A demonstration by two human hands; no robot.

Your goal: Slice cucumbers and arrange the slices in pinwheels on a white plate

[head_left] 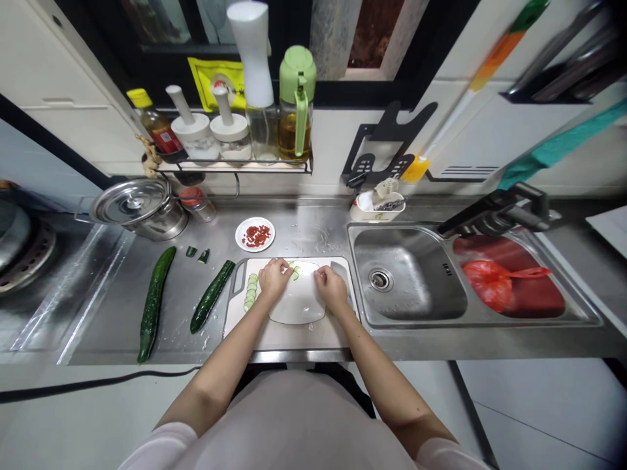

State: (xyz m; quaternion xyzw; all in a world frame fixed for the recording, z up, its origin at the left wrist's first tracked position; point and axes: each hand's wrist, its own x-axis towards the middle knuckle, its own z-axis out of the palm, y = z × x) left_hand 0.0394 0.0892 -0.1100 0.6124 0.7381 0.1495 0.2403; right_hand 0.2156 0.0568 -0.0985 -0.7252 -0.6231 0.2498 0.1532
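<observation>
A white plate [297,301] lies on the white cutting board [264,336] in front of me. A few pale green cucumber slices [296,273] lie near its far edge. My left hand [274,279] reaches over the plate's left side, its fingertips pinched together on a cucumber slice. At the plate's right edge my right hand [332,287] has its fingers curled and closed; what they hold, if anything, is too small to make out. A row of overlapping cucumber slices [250,292] lies on the board, left of my left hand.
Left of the board are a cut cucumber [212,297], a whole cucumber [157,303] and cucumber ends [204,256]. A small plate [238,236] of red pieces stands behind. To the right is a sink [409,281] with a red bag [490,285]. Bottles [297,98] stand on a rack.
</observation>
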